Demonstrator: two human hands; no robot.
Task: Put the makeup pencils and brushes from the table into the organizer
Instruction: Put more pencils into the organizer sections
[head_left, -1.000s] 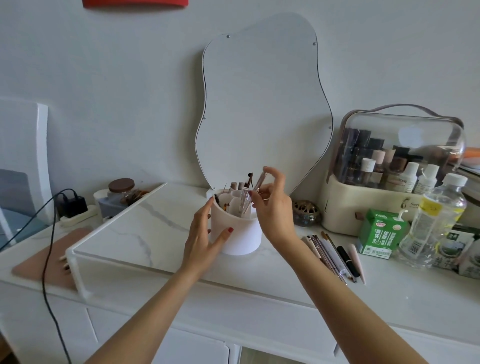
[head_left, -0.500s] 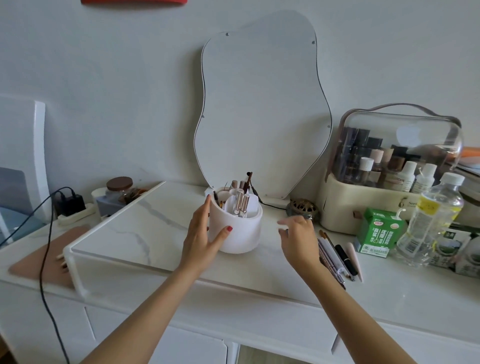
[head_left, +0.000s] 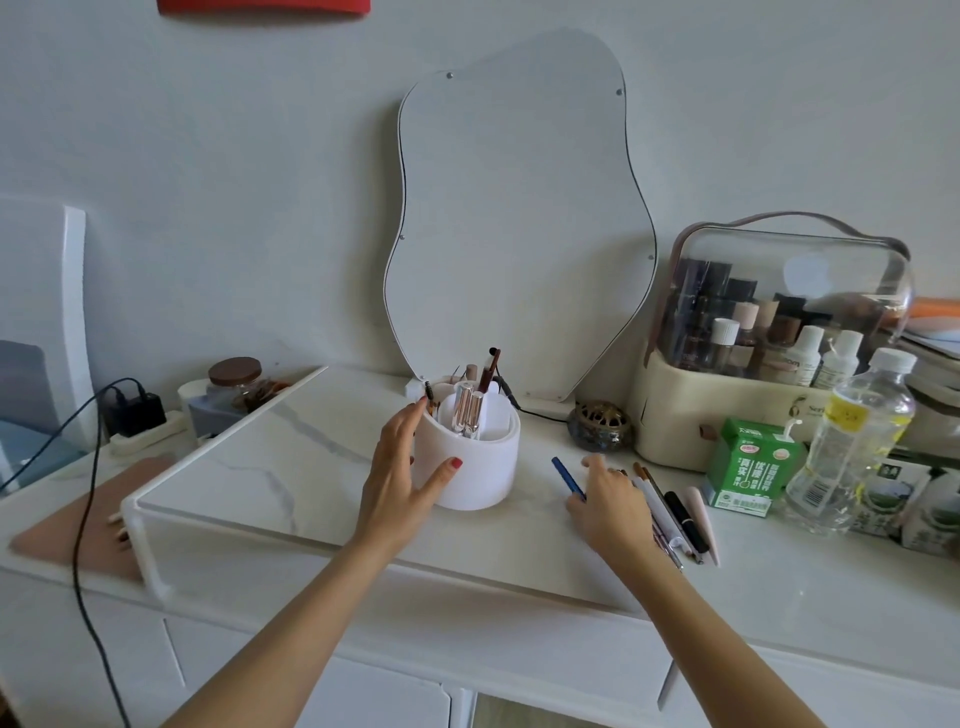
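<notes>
A round white organizer (head_left: 480, 467) stands on the marble riser, holding several brushes and two rose-gold tubes (head_left: 466, 414). My left hand (head_left: 402, 480) cups its left side, thumb and fingers against the wall. To the right, my right hand (head_left: 610, 506) rests over a row of pencils and brushes (head_left: 670, 512) lying on the table. Its fingers pinch a blue pencil (head_left: 568, 475), which points up and left toward the organizer. Part of the row is hidden under the hand.
A wavy mirror (head_left: 519, 234) leans on the wall behind. At right stand a cosmetics case (head_left: 769, 374), a green carton (head_left: 750, 467), a water bottle (head_left: 852, 441) and a small brass holder (head_left: 600, 423). A black cable (head_left: 83, 493) and a charger lie at left.
My right hand left the organizer after dropping the tubes in, went down right to the pencil row and has taken hold of a blue pencil. The left hand stayed on the organizer.
</notes>
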